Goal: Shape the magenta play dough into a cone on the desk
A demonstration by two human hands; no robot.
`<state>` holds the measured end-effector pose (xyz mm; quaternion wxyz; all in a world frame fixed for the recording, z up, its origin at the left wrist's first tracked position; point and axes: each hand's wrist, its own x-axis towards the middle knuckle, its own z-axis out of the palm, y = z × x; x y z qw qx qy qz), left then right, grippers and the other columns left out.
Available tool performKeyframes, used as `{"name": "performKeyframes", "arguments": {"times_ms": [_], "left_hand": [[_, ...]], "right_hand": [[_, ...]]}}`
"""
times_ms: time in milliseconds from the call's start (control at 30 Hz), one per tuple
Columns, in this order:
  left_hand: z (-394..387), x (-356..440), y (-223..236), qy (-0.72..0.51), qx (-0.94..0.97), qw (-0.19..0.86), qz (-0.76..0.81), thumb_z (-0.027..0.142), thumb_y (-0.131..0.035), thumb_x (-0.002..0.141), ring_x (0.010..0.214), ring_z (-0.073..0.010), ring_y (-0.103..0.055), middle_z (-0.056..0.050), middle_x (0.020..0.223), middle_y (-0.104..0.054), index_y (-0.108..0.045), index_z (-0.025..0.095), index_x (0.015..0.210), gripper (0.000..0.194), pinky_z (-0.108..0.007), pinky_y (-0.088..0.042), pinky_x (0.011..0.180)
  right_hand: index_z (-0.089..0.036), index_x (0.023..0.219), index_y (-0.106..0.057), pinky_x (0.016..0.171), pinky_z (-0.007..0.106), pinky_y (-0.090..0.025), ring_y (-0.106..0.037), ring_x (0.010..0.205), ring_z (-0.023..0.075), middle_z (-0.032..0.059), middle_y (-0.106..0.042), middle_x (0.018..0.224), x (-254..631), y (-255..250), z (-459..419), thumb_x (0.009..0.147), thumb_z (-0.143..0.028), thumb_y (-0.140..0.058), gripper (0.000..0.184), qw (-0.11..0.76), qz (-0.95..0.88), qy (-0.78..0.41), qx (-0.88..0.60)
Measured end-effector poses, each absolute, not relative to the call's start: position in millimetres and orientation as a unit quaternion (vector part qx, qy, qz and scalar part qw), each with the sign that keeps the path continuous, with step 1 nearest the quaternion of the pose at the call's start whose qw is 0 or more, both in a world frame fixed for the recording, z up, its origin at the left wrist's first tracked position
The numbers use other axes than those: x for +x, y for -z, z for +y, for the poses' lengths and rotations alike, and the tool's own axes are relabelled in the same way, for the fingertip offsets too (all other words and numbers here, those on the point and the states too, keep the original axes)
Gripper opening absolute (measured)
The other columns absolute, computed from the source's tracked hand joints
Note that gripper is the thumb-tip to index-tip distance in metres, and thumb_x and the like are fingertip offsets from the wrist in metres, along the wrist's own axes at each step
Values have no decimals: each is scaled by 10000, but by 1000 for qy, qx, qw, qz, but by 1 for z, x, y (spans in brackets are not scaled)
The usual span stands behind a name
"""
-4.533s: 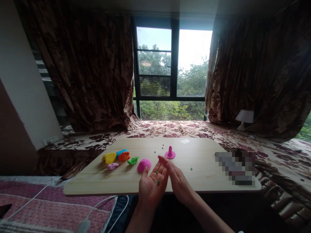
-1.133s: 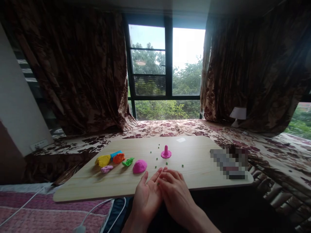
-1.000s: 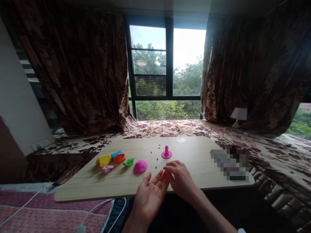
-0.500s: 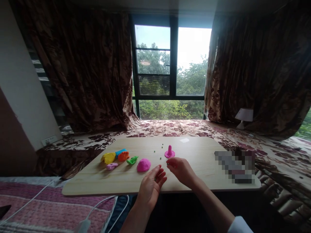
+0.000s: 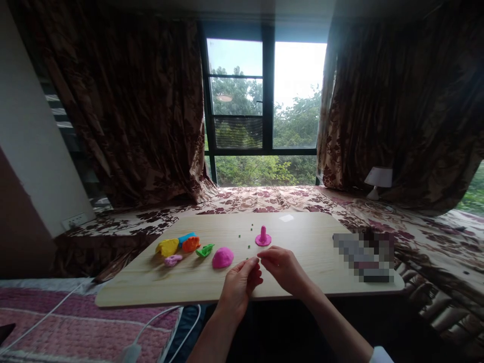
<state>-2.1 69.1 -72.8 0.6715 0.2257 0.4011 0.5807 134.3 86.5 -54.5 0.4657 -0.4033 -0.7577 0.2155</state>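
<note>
Over the front of the table, my left hand is closed, its thumb and forefinger pressed together and the other fingers curled. Just to its right, my right hand pinches with its fingertips close to the left ones. What either hand holds is too small or hidden to make out. Several tiny green bits lie on the tabletop beyond my fingers. Past my right hand stands a pink clay piece, a flat disc with an upright stem. A pink clay dome sits to the left of my left hand.
On the pale wooden table, yellow, blue, orange, light pink and green clay lumps lie at the left. A blurred-out object occupies the right end. A lamp stands on the window ledge.
My left hand has gone from loosely open to closed, thumb meeting forefinger, and turned toward my right hand. A green bit now shows by its fingertips. My right hand stays pinched nearby.
</note>
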Motion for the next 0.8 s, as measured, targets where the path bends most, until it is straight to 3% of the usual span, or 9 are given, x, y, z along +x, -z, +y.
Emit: {"name": "performKeyframes", "arguments": {"times_ms": [167, 267, 400, 600, 800], "left_hand": [[103, 10, 70, -537, 382, 569, 493, 301, -526, 857, 936, -195, -588, -60, 1122, -579, -553, 167, 1095, 275, -388, -503, 784], [124, 16, 71, -510, 430, 525, 528, 298, -508, 867, 959, -186, -578, -70, 1159, -564, -549, 192, 1106, 264, -390, -494, 809], [135, 17, 77, -494, 456, 498, 547, 294, -511, 866, 966, -185, -577, -71, 1167, -559, -544, 201, 1113, 267, -389, -492, 812], [145, 8, 77, -527, 436, 521, 511, 297, -503, 870, 968, -184, -575, -71, 1173, -557, -549, 203, 1109, 260, -388, -491, 816], [142, -2, 60, -572, 337, 624, 413, 305, -533, 853, 947, -194, -584, -69, 1144, -566, -531, 172, 1131, 308, -403, -500, 790]], "right_hand": [[-160, 886, -686, 642, 270, -492, -631, 677, 176, 57, -691, 749, 164, 65, 97, 825, -306, -510, 237, 511, -691, -241, -450], [-155, 825, -687, 617, 277, -495, -628, 658, 186, 61, -689, 714, 187, 67, 98, 818, -365, -515, 272, 528, -664, -249, -468], [-152, 856, -681, 630, 278, -503, -627, 705, 187, 78, -693, 823, 209, 70, 101, 791, -333, -535, 242, 550, -633, -256, -481], [-141, 851, -673, 608, 267, -506, -628, 686, 174, 57, -685, 758, 212, 73, 103, 759, -270, -555, 198, 563, -617, -280, -472], [-133, 760, -662, 533, 243, -480, -597, 567, 147, 32, -644, 611, 195, 64, 90, 801, -321, -541, 227, 562, -640, -281, -442]]}}
